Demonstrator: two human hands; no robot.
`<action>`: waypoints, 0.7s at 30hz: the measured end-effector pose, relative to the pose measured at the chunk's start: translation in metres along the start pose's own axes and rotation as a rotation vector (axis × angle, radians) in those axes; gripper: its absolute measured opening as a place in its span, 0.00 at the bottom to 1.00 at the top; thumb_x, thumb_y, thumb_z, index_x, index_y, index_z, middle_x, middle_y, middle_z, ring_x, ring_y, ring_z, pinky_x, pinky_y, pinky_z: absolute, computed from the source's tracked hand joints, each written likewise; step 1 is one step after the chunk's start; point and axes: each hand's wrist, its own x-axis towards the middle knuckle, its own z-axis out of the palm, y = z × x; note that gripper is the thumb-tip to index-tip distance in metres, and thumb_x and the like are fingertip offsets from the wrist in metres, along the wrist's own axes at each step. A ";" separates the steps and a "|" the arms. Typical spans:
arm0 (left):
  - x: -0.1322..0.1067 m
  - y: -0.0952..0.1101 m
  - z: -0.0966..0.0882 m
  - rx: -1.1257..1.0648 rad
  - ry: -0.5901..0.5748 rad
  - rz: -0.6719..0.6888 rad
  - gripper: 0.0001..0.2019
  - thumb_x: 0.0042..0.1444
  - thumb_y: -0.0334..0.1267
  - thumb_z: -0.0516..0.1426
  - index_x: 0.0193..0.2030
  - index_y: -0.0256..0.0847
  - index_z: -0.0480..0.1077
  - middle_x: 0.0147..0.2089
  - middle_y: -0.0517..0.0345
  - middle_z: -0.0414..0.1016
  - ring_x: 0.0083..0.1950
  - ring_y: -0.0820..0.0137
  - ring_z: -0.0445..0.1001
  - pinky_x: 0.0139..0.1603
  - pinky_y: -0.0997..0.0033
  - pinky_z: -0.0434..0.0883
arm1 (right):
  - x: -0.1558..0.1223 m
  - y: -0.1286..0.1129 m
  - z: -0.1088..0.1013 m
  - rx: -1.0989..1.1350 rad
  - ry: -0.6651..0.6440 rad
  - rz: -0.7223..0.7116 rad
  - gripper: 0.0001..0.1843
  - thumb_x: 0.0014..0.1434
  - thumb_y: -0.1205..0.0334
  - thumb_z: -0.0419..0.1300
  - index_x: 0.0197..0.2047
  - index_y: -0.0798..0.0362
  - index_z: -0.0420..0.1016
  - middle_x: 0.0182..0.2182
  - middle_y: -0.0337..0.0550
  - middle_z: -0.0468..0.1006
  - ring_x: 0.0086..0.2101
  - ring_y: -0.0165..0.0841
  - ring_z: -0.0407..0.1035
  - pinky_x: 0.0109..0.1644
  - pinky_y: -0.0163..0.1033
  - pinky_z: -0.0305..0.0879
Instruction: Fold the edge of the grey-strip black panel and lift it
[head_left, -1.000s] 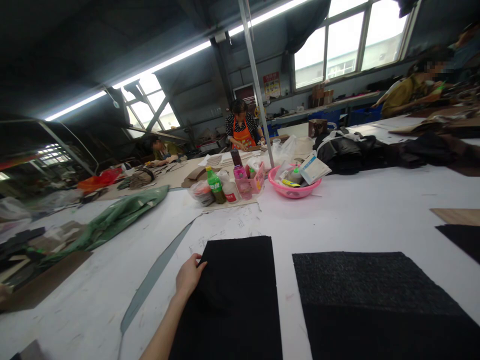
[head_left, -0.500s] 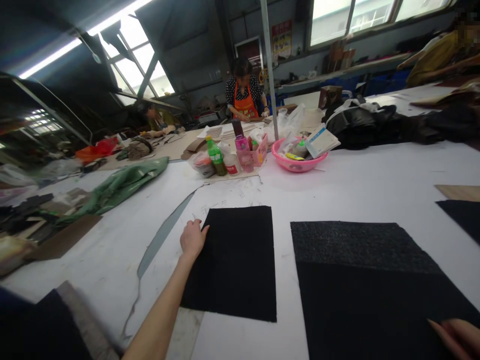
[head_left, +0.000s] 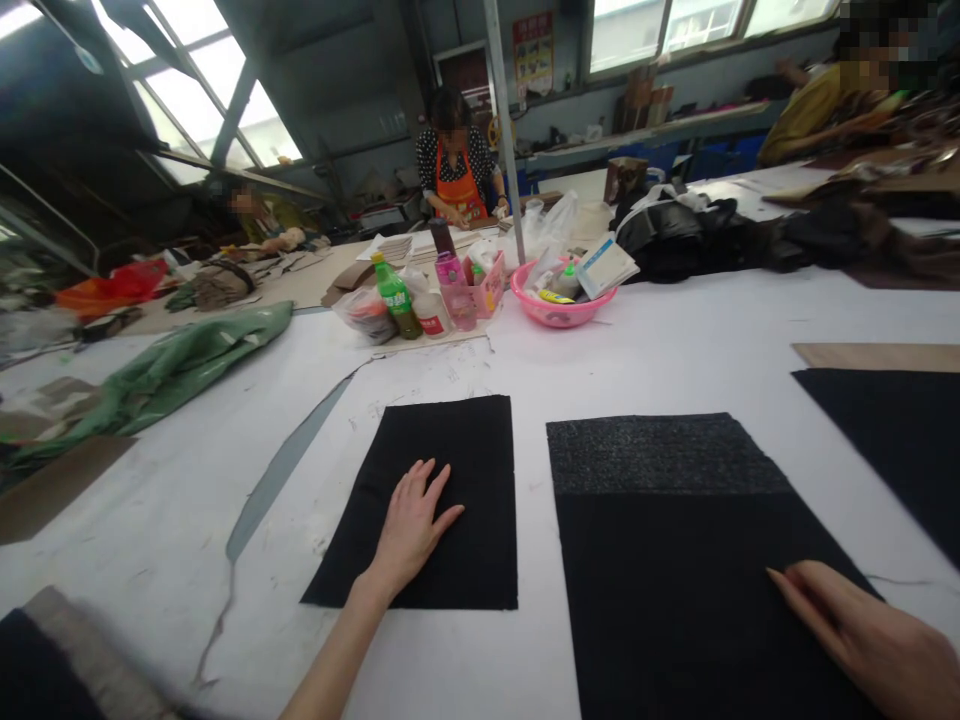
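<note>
The left hand (head_left: 411,525), which gripped the far-left edge of the small black fabric piece (head_left: 442,480) a second ago, now lies flat and open on its near half. The right hand (head_left: 874,640), absent then, rests with fingers together, holding nothing, on the larger black fabric panel (head_left: 675,560) at near right of the white table (head_left: 675,350).

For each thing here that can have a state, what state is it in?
Left hand: open, flat on small cloth.
Right hand: open, flat on large cloth.
Small cloth: spread flat on table.
Large cloth: spread flat, rougher band along far edge.
Green bottle: upright, capped.
Pink basin: filled with items.
Green bag: lying crumpled.
</note>
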 end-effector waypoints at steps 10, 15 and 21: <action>0.010 -0.002 -0.004 0.025 0.059 0.023 0.30 0.58 0.53 0.56 0.64 0.39 0.64 0.67 0.42 0.61 0.70 0.50 0.54 0.69 0.45 0.56 | 0.047 -0.054 -0.038 0.088 -0.266 -0.024 0.14 0.69 0.46 0.49 0.42 0.45 0.68 0.34 0.38 0.73 0.28 0.34 0.71 0.28 0.38 0.66; 0.012 0.058 -0.022 -0.119 0.132 0.119 0.17 0.61 0.46 0.55 0.54 0.45 0.71 0.58 0.48 0.71 0.64 0.53 0.63 0.63 0.49 0.66 | 0.093 -0.110 -0.028 0.056 -0.330 -0.248 0.02 0.67 0.63 0.56 0.43 0.50 0.70 0.39 0.42 0.71 0.38 0.38 0.69 0.40 0.43 0.69; 0.006 0.157 -0.011 -0.370 -0.024 0.301 0.10 0.63 0.31 0.52 0.46 0.47 0.71 0.44 0.51 0.73 0.45 0.61 0.74 0.45 0.59 0.76 | 0.124 -0.144 0.003 -0.029 -0.296 -0.368 0.10 0.59 0.72 0.65 0.42 0.53 0.71 0.38 0.43 0.71 0.39 0.41 0.66 0.40 0.44 0.65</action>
